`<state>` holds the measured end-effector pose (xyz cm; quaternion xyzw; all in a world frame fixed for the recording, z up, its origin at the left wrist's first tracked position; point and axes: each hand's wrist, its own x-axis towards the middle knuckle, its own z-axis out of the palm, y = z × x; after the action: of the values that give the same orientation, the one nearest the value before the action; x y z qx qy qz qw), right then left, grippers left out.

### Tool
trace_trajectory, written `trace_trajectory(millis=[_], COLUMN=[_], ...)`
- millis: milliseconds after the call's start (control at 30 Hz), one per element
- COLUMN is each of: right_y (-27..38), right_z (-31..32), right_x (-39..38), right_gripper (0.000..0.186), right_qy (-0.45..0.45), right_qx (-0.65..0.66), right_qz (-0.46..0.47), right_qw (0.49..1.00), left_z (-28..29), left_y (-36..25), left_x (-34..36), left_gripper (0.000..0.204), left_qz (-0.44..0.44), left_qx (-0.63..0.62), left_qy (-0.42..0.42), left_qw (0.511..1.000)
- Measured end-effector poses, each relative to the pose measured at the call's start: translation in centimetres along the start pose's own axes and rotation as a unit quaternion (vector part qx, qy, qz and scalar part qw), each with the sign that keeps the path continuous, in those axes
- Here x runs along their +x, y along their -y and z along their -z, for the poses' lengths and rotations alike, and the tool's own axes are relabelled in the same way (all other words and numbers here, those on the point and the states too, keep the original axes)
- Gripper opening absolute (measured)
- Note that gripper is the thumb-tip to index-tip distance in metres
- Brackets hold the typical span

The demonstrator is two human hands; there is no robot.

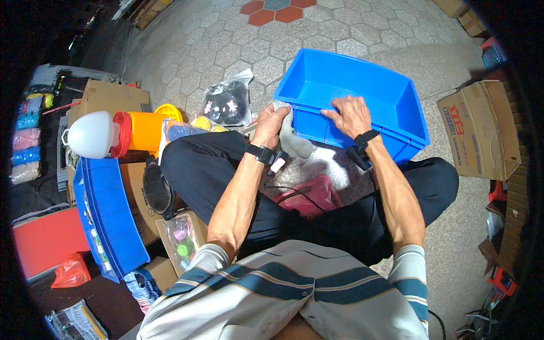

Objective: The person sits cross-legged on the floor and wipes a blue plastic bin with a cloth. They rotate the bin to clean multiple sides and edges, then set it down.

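Observation:
A blue plastic bin point(416, 116) stands on the floor before my crossed legs. At its near left corner my left hand point(270, 126) is closed on a grey cloth point(290, 140), which hangs down along the bin's outer wall. My right hand point(351, 115) lies over the near rim, palm down, fingers bent and thumb apart from them. Nothing shows between its fingers, though the palm's underside is hidden. Between my legs are a white crumpled material point(333, 167) and a dark red object point(317, 195) with a black cord across it.
A clear bag with a dark item point(228, 102) lies left of the bin. Further left are an orange-yellow container point(146, 131), a white rounded vessel point(90, 134) and another blue bin point(116, 221). A cardboard box point(473, 130) stands at the right.

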<state>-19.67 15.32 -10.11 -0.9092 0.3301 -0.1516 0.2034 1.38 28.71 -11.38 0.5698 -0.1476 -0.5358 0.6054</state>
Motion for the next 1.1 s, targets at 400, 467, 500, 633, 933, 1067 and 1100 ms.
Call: trace_trajectory(millis=[400,467,500,633,933,1067,1100], right_y=[-0.1,-0.1,-0.1,-0.1,-0.2,-0.1,-0.1], right_z=[-0.4,-0.3,-0.3,-0.3,-0.2,-0.5,-0.5], right_x=[-0.1,-0.1,-0.1,-0.1,0.0,0.0,0.0], right_gripper=[0.044,0.043,0.043,0.043,0.043,0.043,0.043], right_qy=[-0.003,-0.005,-0.003,0.0,0.013,-0.013,-0.014], right_qx=[0.005,0.003,0.003,0.01,-0.001,0.007,0.007], right_qz=[0.011,0.01,0.005,-0.003,-0.008,0.006,0.008], right_qw=[1.0,1.0,1.0,1.0,1.0,1.0,1.0], left_z=[0.8,0.9,0.8,0.2,-1.2,0.4,0.6], left_y=[-0.5,-0.5,-0.6,-1.5,-2.9,-2.2,-1.6], left_x=[0.3,0.1,-0.1,-0.9,-2.9,-1.2,-0.9], left_gripper=[0.022,0.022,0.022,0.024,0.038,0.033,0.032], left_qz=[0.089,0.086,0.082,0.075,0.06,0.021,-0.002], left_qx=[0.017,0.017,-0.023,-0.045,-0.103,-0.001,-0.02], left_qy=[-0.051,-0.037,-0.02,-0.016,0.173,0.035,0.048], left_qw=[0.995,0.995,0.996,0.996,0.978,0.999,0.999])
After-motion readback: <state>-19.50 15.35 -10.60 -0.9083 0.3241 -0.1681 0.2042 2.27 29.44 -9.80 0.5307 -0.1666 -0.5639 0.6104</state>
